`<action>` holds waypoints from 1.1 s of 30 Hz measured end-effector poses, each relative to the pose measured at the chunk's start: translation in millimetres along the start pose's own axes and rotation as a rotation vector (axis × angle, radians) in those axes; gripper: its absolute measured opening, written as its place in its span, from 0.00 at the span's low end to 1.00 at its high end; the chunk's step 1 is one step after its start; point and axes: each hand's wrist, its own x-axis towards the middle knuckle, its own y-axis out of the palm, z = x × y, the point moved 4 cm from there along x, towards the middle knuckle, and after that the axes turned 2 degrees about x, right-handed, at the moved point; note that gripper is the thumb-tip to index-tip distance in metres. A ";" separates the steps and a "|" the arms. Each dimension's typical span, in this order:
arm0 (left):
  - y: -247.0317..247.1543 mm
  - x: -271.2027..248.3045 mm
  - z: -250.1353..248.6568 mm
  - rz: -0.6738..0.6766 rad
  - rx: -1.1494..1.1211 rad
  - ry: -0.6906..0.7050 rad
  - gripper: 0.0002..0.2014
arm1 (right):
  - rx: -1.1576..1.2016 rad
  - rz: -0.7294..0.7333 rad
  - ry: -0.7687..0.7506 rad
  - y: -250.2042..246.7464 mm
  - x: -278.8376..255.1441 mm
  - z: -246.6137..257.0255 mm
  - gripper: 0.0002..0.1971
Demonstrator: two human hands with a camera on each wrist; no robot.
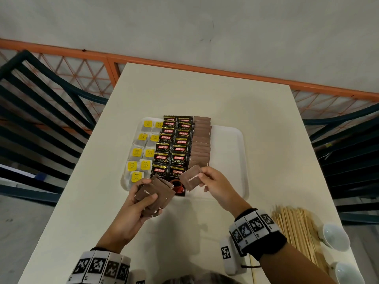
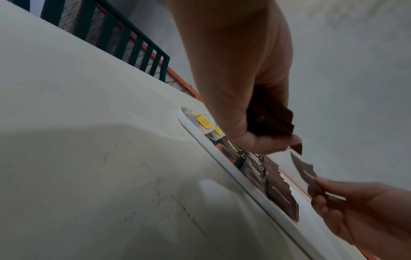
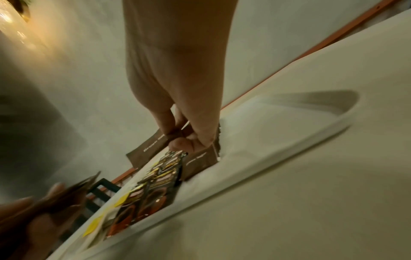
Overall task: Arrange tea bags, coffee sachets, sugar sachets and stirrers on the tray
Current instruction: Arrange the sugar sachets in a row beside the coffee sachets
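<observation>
A white tray [image 1: 231, 140] on the table holds yellow-tagged tea bags [image 1: 141, 152] at its left, black coffee sachets [image 1: 174, 144] in the middle and a column of brown sugar sachets [image 1: 202, 140] beside them. My left hand [image 1: 141, 199] grips a stack of brown sugar sachets [image 1: 158, 195] over the tray's near edge. My right hand [image 1: 213, 183] pinches one brown sugar sachet [image 1: 191, 179] above the near end of the sugar column; this single sachet [image 3: 146, 149] also shows in the right wrist view. Wooden stirrers [image 1: 297, 228] lie on the table at the near right.
Two white cups [image 1: 336, 236] stand by the stirrers at the table's near right corner. Dark slatted chairs [image 1: 41, 111] flank the table on both sides. An orange rail [image 1: 184, 66] runs behind the far edge. The tray's right third [image 1: 227, 152] is bare.
</observation>
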 end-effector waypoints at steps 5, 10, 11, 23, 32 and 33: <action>-2.1 0.9 2.2 -0.031 0.018 -0.019 0.18 | 0.035 -0.197 0.045 -21.1 7.4 -24.1 0.06; -1.7 -0.6 1.0 -0.051 0.026 -0.016 0.21 | -0.052 -0.229 0.032 -18.2 10.7 -35.0 0.04; -1.1 -0.6 0.9 -0.052 0.029 -0.017 0.18 | -0.058 -0.231 0.013 -17.2 11.0 -34.4 0.04; 6.5 -3.5 -1.5 -0.039 0.035 -0.022 0.17 | -0.303 -0.294 -0.084 -9.5 8.3 -22.7 0.10; 14.0 -5.0 -0.7 -0.020 0.069 -0.027 0.18 | -0.224 0.192 -0.061 48.3 -20.4 9.2 0.11; 15.2 -5.6 -1.4 -0.010 0.075 -0.028 0.18 | -0.194 0.227 -0.038 51.3 -20.4 7.1 0.10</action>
